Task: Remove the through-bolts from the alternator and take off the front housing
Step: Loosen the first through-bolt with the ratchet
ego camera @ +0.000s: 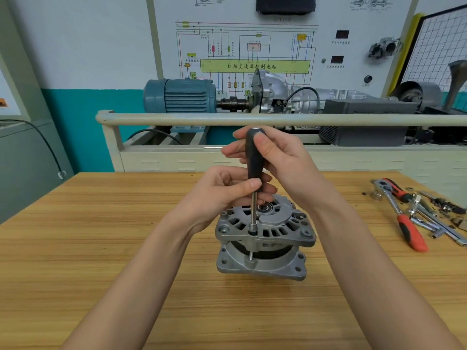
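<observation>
The grey cast-metal alternator (264, 238) stands on end near the middle of the light wood-grain tabletop (101, 261), its ribbed, slotted upper housing (267, 224) sitting above a dark stator band and a flanged lower housing (262, 266); a black-ringed bearing shows at the top centre. A thin steel through-bolt (250, 255) is visible in the gap between the two housings at the near edge. Directly above it, a nut driver with a smooth black handle and a bright steel shaft (254, 188) stands upright, its socket end seated on the housing rim. The right hand (278, 157) wraps its fingers around the upper handle, while the left hand (227, 190) pinches the lower handle end between thumb and fingers. Off to the right on the table lie ratchet wrenches with red-and-black grips (409, 231), chrome sockets and small loose hardware. Behind the table a cream tubular rail (227, 119) fronts a training stand carrying a blue finned electric motor (179, 96) coupled to a silver gearbox. The white panel (252, 46) behind bears a coloured wiring diagram, its green block printed "自动变速器控制电脑".
</observation>
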The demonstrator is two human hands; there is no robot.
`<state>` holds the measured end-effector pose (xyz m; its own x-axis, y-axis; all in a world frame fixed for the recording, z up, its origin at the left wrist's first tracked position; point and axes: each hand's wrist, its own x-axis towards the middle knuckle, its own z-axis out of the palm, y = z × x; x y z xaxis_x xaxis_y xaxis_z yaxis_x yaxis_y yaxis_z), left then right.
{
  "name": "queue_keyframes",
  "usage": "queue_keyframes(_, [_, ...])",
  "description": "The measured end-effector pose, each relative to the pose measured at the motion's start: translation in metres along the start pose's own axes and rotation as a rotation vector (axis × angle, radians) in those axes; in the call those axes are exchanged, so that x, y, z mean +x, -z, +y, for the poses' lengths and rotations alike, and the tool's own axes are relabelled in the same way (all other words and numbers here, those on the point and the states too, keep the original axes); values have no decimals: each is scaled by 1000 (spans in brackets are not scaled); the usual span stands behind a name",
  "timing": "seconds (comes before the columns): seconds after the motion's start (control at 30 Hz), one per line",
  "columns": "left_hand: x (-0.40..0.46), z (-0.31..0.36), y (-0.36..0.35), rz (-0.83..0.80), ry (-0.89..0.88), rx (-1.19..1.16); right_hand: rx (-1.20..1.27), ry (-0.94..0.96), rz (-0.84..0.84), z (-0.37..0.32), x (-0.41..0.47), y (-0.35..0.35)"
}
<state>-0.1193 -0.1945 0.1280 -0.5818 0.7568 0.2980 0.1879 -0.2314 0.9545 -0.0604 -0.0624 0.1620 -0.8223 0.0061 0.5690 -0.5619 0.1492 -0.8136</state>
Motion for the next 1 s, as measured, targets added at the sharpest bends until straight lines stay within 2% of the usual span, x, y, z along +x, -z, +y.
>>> queue_keyframes(0.07, [-1,1,-3,73,-29,63,-40,-9,52,0,-2,-1])
queue_keyframes(0.2, [-4,1,-7,237,-78,196,-267,121,339,1,-7,-7])
queue_keyframes(0.3, [-3,0,-12,369,-117,326,-256,162,304,0,-8,-11])
queue_keyframes(0.37, [-2,-1,-10,382,-140,373,-277,163,280,-1,-8,-12])
queue_keyframes(0.43, [-1,0,-6,271,-136,344,-300,161,264,0,-9,-11])
queue_keyframes(0.53, [-4,0,2,58,-62,123,-269,112,183,0,-12,-10])
queue_keyframes(0.6, [-4,0,4,12,-48,10,-244,61,128,-1,-12,-8])
queue_keyframes(0.7, [-3,-1,0,103,-49,32,-163,-27,55,-4,-11,-2])
queue_keyframes(0.8, [-2,0,-6,255,-99,188,-126,-36,52,-9,-9,1])
queue_keyframes(0.93, [0,0,-15,377,-179,339,-323,75,327,-7,-7,-6])
queue_keyframes(1.0, [1,-2,-16,413,-189,398,-324,91,359,-4,-7,-7])
